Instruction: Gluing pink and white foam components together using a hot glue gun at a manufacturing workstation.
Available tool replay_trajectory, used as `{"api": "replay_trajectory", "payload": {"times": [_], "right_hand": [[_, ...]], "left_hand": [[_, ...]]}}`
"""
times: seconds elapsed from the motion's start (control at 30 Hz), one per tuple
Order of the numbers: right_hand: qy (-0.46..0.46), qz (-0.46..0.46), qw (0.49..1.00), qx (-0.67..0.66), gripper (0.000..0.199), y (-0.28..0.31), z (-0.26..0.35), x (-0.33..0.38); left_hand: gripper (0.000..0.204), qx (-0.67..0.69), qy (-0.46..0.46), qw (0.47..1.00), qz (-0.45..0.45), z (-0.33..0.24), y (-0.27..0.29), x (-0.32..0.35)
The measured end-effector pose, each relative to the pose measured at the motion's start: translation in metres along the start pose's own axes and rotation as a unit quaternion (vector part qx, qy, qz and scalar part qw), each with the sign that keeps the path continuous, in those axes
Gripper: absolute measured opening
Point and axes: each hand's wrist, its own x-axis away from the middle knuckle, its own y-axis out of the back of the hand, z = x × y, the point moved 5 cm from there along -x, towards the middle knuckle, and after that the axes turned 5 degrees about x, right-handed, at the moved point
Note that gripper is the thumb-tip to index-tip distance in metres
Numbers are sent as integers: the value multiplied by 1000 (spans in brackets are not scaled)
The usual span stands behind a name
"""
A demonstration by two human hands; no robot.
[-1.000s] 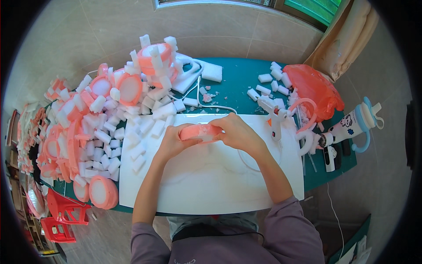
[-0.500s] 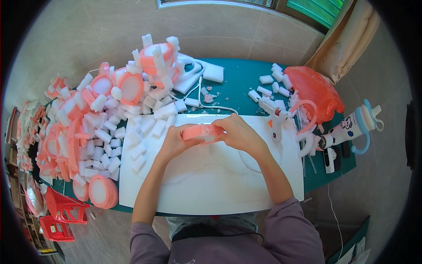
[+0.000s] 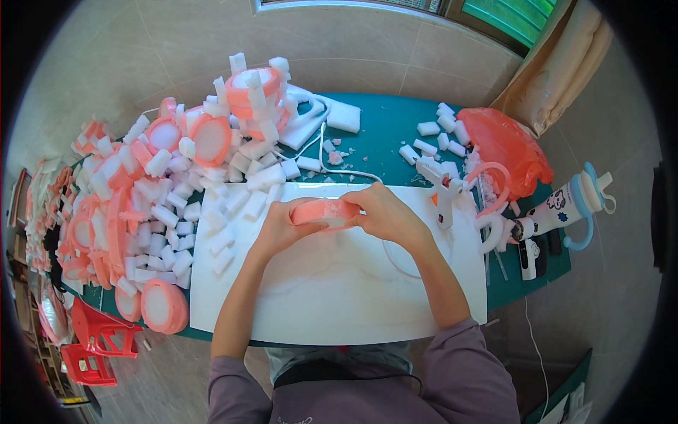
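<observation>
Both hands grip one pink foam ring over the white sheet.

The left hand (image 3: 282, 230) and right hand (image 3: 385, 215) clench the pink foam ring (image 3: 326, 210) by its ends, holding it above the far edge of the white sheet (image 3: 339, 297). A glue gun (image 3: 443, 192) stands at the sheet's far right corner; loose white foam blocks (image 3: 176, 233) and finished pink rings (image 3: 164, 305) crowd its left side on the green table (image 3: 385, 134).

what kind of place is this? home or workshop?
Probably a small home craft workbench: a green table on a tiled floor, heaped with pink-and-white foam rings, a glue gun by the white sheet. Both hands hold a pink foam piece.
</observation>
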Motion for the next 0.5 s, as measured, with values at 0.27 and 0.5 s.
{"api": "replay_trajectory", "payload": {"times": [0.27,0.5], "right_hand": [[-1,6,1000,-2,16,0,-1,-1],[1,13,1000,4,18,-1,-2,-1]], "left_hand": [[36,11,-5,1000,0,1,0,0],[36,-3,-5,1000,3,-1,0,0]]}}
